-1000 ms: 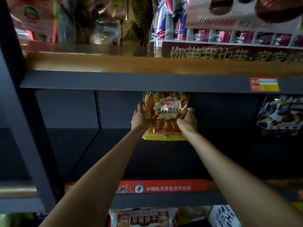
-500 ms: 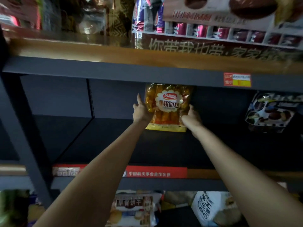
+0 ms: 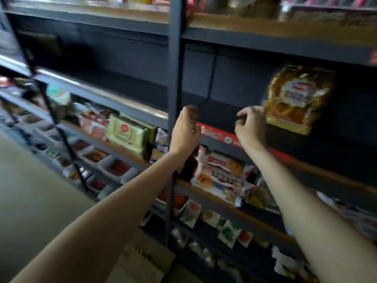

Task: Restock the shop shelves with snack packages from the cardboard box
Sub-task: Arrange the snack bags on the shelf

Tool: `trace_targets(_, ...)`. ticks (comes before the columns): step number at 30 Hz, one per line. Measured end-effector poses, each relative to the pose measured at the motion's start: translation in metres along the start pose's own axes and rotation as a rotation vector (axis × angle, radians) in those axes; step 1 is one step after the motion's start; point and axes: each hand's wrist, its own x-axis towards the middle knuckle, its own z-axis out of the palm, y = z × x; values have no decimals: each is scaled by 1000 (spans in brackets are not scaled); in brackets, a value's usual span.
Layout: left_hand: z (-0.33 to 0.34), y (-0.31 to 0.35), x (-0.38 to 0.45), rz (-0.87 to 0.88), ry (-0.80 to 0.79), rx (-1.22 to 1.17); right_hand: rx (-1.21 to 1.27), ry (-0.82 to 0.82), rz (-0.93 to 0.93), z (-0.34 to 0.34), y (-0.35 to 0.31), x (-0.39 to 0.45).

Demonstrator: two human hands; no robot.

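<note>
Both hands have been drawn back from the bread bag (image 3: 297,99), left standing on the dark shelf (image 3: 234,117). Left grip (image 3: 184,131) and right grip (image 3: 250,127), below-left of the bag, are loosely curled, empty. It is judged light, soft and crushable, best held by both side edges.

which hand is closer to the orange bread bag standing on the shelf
Right. The right hand hangs just left of the orange bread bag, near its lower edge, gripping nothing. The left hand is farther left, by the shelf upright.

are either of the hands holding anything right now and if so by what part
Nothing is held. The left hand and right hand hang loosely curled in front of the shelving, apart from the orange plastic bread bag, which stands alone on the dark shelf.
</note>
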Motion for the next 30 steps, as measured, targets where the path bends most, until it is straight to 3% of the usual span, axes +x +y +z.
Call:
trace_targets(3,-83,-34,-20,-129,75,97,-18,-190,-304,47,-63,-35)
trace_targets(10,-302,-116,-119,-576,-58,376,27,-721,-546,160,-252,-134)
trace_targets(15,-490,-175,-217,-864,34,440,53,-1065,-798,255,-408,-265)
trace_targets(17,-559,-194,-255,-945,105,503,123,-1201,-805,285,-453,-313)
trace_targets(19,-616,-204,-293,-1042,151,602,245,-1379,-694,308,-488,-355)
trace_targets(21,-659,-213,-325,-1109,173,706,328,-1457,-602,329,-518,-388)
trace_targets(23,-692,-222,-347,-1161,136,862,309,-1457,-662,351,-546,-417)
trace_targets(27,-724,-232,-383,-1543,-149,1076,157,-1610,-818,378,-578,-477)
trace_targets(30,-738,-239,-400,-1554,-237,1177,107,-1703,-826,394,-582,-504)
